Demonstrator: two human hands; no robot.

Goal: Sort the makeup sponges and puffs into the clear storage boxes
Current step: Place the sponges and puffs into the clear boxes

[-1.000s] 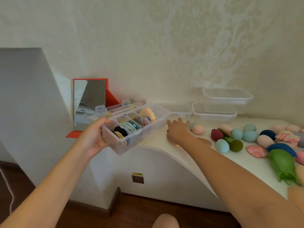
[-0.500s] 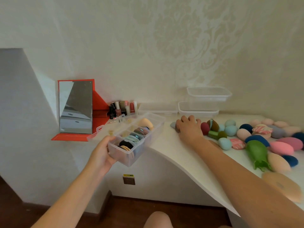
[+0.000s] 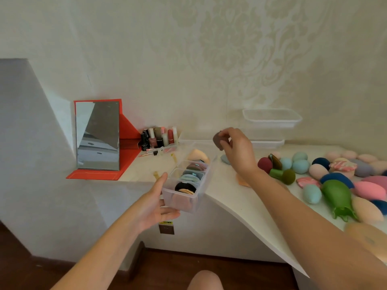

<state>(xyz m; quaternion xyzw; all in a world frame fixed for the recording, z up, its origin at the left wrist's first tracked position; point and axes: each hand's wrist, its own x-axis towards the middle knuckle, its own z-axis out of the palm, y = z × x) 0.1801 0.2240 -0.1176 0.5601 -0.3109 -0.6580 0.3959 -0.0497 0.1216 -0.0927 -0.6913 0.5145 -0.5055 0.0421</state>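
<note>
My left hand (image 3: 155,203) grips the near end of a clear divided storage box (image 3: 200,186) that juts over the counter's edge. Its compartments hold flat puffs in black, blue and pink, and a beige sponge (image 3: 196,155) at the far end. My right hand (image 3: 235,149) is raised above the counter, pinching a brown sponge (image 3: 217,139) just past the box's far end. Many loose sponges lie to the right, among them a maroon one (image 3: 264,164), teal ones (image 3: 299,165) and a green one (image 3: 336,194).
Two empty clear boxes (image 3: 271,119) are stacked against the wall at the back. A red-framed mirror (image 3: 97,136) and several small cosmetic bottles (image 3: 159,138) stand at the left. The white counter (image 3: 234,197) curves away toward the right; dark wood floor lies below.
My right hand has lifted off the counter with the brown sponge pinched in it. The left hand has drawn the divided box nearer, its near end past the edge.
</note>
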